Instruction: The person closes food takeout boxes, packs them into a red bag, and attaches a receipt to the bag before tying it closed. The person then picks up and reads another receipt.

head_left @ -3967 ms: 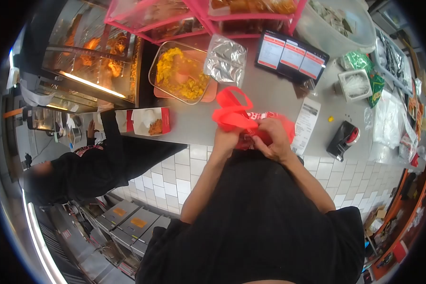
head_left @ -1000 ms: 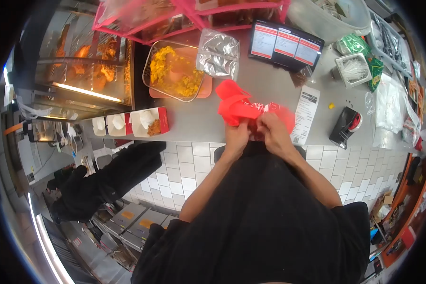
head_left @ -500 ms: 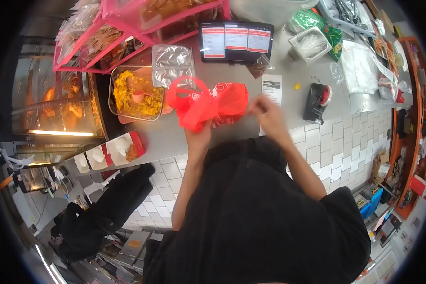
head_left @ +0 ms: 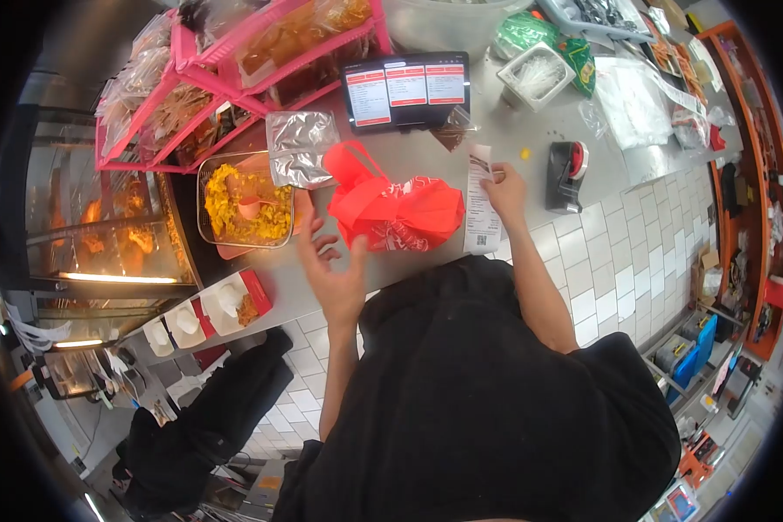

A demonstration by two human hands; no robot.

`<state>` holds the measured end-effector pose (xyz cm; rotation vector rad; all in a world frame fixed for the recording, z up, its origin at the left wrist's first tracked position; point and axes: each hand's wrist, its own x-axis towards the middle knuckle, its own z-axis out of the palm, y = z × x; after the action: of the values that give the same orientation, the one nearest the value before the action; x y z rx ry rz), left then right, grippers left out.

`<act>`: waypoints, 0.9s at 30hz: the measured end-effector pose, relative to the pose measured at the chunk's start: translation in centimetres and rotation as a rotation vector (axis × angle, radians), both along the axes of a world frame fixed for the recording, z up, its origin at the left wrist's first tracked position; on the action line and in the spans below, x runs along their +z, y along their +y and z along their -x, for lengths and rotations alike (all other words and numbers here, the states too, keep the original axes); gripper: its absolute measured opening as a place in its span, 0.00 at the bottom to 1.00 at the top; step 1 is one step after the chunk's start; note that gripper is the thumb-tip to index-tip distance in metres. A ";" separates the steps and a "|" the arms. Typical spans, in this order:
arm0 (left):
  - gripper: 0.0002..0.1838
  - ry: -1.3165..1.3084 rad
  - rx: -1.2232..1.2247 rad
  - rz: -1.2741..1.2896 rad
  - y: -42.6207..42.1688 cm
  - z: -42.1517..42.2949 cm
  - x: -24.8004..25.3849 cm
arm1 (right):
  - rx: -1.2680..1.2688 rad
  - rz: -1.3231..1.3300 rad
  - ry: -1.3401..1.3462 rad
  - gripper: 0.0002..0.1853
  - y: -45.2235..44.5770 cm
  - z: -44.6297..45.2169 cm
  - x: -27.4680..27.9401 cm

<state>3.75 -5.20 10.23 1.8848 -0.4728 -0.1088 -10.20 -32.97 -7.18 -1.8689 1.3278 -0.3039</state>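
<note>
A red bag [head_left: 404, 213] with white lettering stands on the metal counter, its handles knotted in a loop at the upper left. My left hand [head_left: 332, 270] is just left of the bag, fingers spread and holding nothing. My right hand [head_left: 505, 193] has its fingers pinched on the right edge of a long printed receipt [head_left: 481, 204], which lies right of the bag. A black tape dispenser [head_left: 565, 177] with a red part sits farther right.
Behind the bag are a tablet [head_left: 406, 91] and a foil packet [head_left: 302, 148]. A basket of yellow food [head_left: 248, 200], boxes [head_left: 226, 304] and pink racks [head_left: 235, 78] are to the left. A co-worker in black [head_left: 200, 426] is at the lower left.
Both hands have let go of the red bag, now resting on the counter. My right hand has moved right and taken the receipt's edge. The view has shifted rightward.
</note>
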 end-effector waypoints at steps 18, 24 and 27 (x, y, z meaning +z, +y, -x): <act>0.14 0.801 -0.900 -0.016 -12.1 4.2 1.0 | -0.032 -0.425 -0.451 0.19 7.2 8.9 19.5; 0.16 0.681 -1.231 -0.351 -13.8 3.8 1.2 | -0.385 0.185 -0.115 0.24 -2.2 15.3 10.1; 0.22 0.843 -1.364 -0.266 -16.2 5.7 -3.9 | -0.332 -0.065 -0.141 0.28 -5.9 15.5 6.7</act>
<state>-2.00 -21.45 6.29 1.2432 -1.0640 -1.8227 -25.72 -38.83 -0.52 -1.5397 1.5288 -0.5465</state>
